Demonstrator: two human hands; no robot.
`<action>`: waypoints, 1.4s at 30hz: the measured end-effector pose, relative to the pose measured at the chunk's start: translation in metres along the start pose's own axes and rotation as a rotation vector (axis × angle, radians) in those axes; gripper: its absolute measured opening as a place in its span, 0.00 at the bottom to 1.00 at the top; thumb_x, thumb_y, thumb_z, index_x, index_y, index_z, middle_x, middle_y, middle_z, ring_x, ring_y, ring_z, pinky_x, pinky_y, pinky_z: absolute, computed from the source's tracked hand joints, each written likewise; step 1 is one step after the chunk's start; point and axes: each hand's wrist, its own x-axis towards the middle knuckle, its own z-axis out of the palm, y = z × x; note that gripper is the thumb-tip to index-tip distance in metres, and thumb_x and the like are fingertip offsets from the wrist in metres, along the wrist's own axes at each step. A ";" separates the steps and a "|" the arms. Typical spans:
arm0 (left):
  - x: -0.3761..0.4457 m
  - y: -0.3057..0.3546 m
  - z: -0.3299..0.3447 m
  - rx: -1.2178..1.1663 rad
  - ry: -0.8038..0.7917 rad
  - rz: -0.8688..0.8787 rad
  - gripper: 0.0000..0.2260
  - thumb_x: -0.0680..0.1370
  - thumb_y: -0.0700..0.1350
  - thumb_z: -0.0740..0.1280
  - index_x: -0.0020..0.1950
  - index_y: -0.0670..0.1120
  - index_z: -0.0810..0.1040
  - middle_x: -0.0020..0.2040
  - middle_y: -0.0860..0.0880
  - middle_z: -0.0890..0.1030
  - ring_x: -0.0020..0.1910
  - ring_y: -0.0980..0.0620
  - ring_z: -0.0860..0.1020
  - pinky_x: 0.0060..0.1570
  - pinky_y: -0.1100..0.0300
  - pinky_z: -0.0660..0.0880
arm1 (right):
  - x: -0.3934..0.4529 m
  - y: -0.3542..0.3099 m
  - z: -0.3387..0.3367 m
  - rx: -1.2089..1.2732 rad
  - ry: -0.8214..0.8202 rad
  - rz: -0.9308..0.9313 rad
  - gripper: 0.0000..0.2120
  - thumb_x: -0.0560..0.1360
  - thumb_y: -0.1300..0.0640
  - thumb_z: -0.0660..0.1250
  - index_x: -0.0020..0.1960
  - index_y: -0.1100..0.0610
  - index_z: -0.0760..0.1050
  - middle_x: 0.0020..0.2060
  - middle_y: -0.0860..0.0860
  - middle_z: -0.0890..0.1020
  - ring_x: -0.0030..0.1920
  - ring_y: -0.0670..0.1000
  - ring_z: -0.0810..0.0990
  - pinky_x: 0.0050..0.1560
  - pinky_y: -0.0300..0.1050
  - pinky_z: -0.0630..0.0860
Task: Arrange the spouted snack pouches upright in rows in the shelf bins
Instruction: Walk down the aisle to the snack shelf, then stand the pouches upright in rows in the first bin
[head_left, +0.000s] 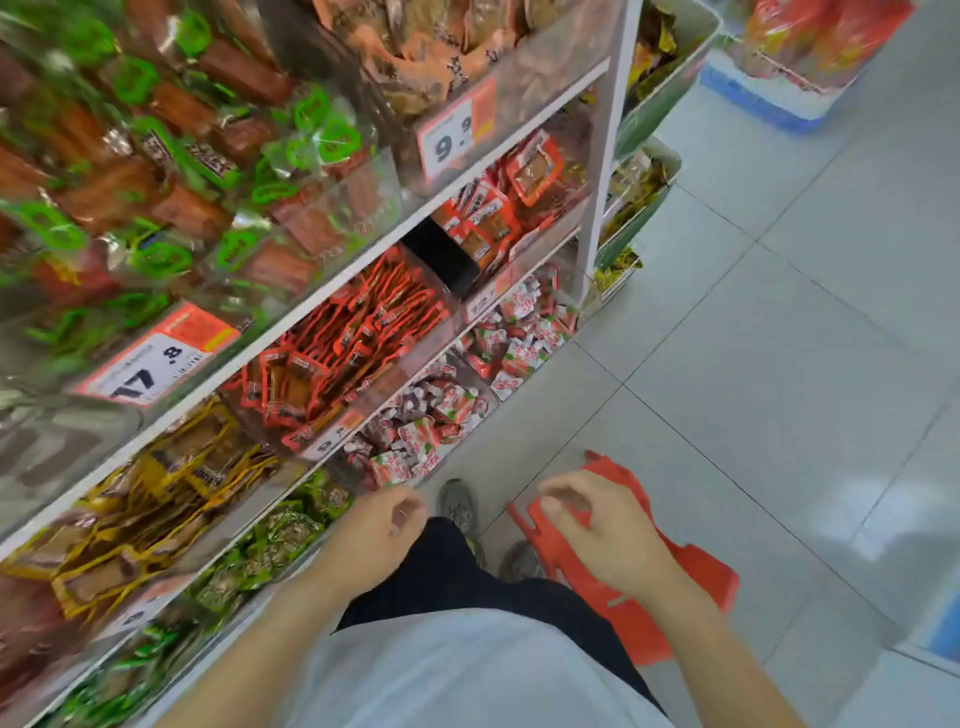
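Observation:
White and red spouted snack pouches (426, 436) lie jumbled in a clear bin on the lowest visible shelf row, and more of them (519, 332) fill the bin to its right. My left hand (384, 525) hovers just below the nearer bin with loosely curled fingers, holding nothing. My right hand (597, 525) hangs over a red plastic stool (639, 608) on the floor, fingers relaxed and spread, also holding nothing. Whether it touches the stool is unclear.
Clear shelf bins above hold red packets (358, 338), yellow packets (156, 499) and green-labelled snacks (156, 156). Price tags (452, 130) hang on the shelf fronts. My shoes (460, 506) stand on the grey tiled floor beside the shelf. A second rack (644, 171) stands further right.

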 end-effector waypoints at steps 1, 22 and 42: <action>0.008 -0.005 -0.005 -0.017 0.009 -0.037 0.04 0.80 0.50 0.65 0.52 0.52 0.78 0.47 0.58 0.81 0.47 0.60 0.78 0.49 0.62 0.76 | 0.018 -0.005 -0.001 -0.027 -0.028 -0.020 0.06 0.78 0.51 0.67 0.53 0.45 0.80 0.47 0.34 0.80 0.53 0.36 0.78 0.57 0.39 0.75; 0.089 -0.047 -0.028 -0.322 0.281 -0.323 0.07 0.75 0.42 0.71 0.42 0.54 0.78 0.39 0.55 0.82 0.38 0.59 0.79 0.41 0.70 0.73 | 0.231 -0.046 0.027 -0.189 -0.645 -0.009 0.09 0.76 0.52 0.68 0.55 0.52 0.80 0.47 0.43 0.84 0.48 0.46 0.82 0.52 0.47 0.80; 0.216 -0.114 0.108 -0.352 0.515 -0.636 0.12 0.74 0.46 0.73 0.56 0.48 0.78 0.51 0.54 0.78 0.52 0.54 0.77 0.45 0.72 0.67 | 0.358 0.070 0.149 -0.697 -1.089 -0.605 0.08 0.75 0.58 0.68 0.43 0.44 0.76 0.41 0.46 0.76 0.37 0.39 0.70 0.40 0.35 0.67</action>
